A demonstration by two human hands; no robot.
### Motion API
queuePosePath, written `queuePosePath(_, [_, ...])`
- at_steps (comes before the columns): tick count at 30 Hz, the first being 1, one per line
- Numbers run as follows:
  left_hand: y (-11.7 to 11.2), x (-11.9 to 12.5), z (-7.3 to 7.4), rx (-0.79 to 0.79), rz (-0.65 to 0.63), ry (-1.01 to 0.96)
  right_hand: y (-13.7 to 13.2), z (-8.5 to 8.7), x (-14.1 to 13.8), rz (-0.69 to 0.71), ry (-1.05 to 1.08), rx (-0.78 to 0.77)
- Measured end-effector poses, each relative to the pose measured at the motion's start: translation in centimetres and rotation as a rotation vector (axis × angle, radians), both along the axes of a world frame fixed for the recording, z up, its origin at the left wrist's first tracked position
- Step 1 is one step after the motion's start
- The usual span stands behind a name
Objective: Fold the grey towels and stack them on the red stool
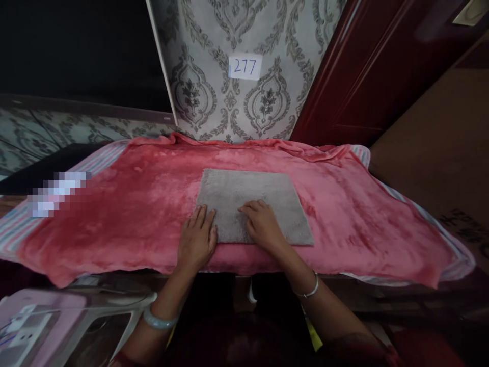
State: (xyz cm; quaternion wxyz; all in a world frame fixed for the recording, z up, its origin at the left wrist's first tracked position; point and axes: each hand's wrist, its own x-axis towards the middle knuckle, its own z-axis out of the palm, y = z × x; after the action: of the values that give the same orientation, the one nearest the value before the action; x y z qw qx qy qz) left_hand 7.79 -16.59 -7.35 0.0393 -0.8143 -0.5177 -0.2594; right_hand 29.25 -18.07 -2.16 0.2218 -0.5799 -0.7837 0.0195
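Observation:
A grey plush cloth [229, 188], roughly rectangular, lies flat on a pink fleece blanket [133, 214]. My left hand [196, 237] rests with fingers stretched out over the cloth's near left corner and edge. Its palm reaches onto the blanket. On the middle of the cloth lies my right hand [262, 221], turned to the left, its fingers extended and slightly bent against the pile. Neither hand shows anything gripped. Part of the cloth's near edge is hidden under both hands.
The blanket covers a table, its striped underside showing at the sides. Behind stands a patterned wall with a card reading 277 [245, 67]. A dark screen [76, 51] is at left, a red wooden door [367, 66] and cardboard box [439, 148] at right. A plastic chair [133, 306] stands lower left.

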Motion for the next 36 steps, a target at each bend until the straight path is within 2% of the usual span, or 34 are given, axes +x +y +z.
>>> queuePosePath(2, [0.0, 0.0, 0.0, 0.006, -0.001, -0.003, 0.1, -0.9, 0.4, -0.079, 0.003, -0.046])
queuePosePath(5, [0.0, 0.0, -0.2, 0.003, -0.004, -0.014, -0.7, -2.1, 2.2, -0.263, 0.05, -0.02])
queuePosePath(7, [0.0, 0.0, -0.2, 0.0, -0.003, -0.029, -1.5, -2.2, 3.3, -0.37, 0.058, 0.015])
queuePosePath(9, [0.0, 0.1, -0.3, 0.0, -0.002, -0.043, -2.0, -1.9, 3.6, -0.4, 0.061, 0.038])
queuePosePath(11, [0.0, 0.1, -0.3, -0.004, -0.003, -0.051, -1.9, -1.3, 2.5, -0.341, 0.054, 0.057])
queuePosePath(13, [0.0, 0.1, -0.3, -0.011, -0.003, -0.054, -1.5, -0.9, 0.3, -0.225, 0.019, 0.052])
queuePosePath(17, [0.2, -0.1, -0.3, -0.025, -0.003, -0.041, -0.5, -1.3, -4.4, -0.01, -0.092, -0.06])
queuePosePath(20, [0.3, -0.2, -0.3, -0.039, -0.003, -0.023, -0.5, -2.2, -4.8, -0.01, -0.125, -0.13])
queuePosePath(23, [0.3, -0.3, -0.3, -0.046, -0.009, -0.023, -1.2, -3.2, -1.9, -0.14, -0.126, -0.139])
queuePosePath(27, [0.3, -0.3, -0.3, -0.025, -0.007, -0.03, -3.1, -4.9, 4.2, -0.359, -0.145, -0.073])
queuePosePath(31, [0.4, -0.2, -0.4, -0.008, -0.006, -0.032, -5.2, -6.2, 8.8, -0.483, -0.164, 0.002])
queuePosePath(33, [0.4, -0.2, -0.5, -0.007, -0.002, -0.031, -5.7, -6.0, 10.0, -0.512, -0.156, -0.006])
queuePosePath(36, [0.4, -0.2, -0.5, -0.002, -0.006, -0.04, -4.8, -4.2, 9.8, -0.499, -0.122, 0.038])
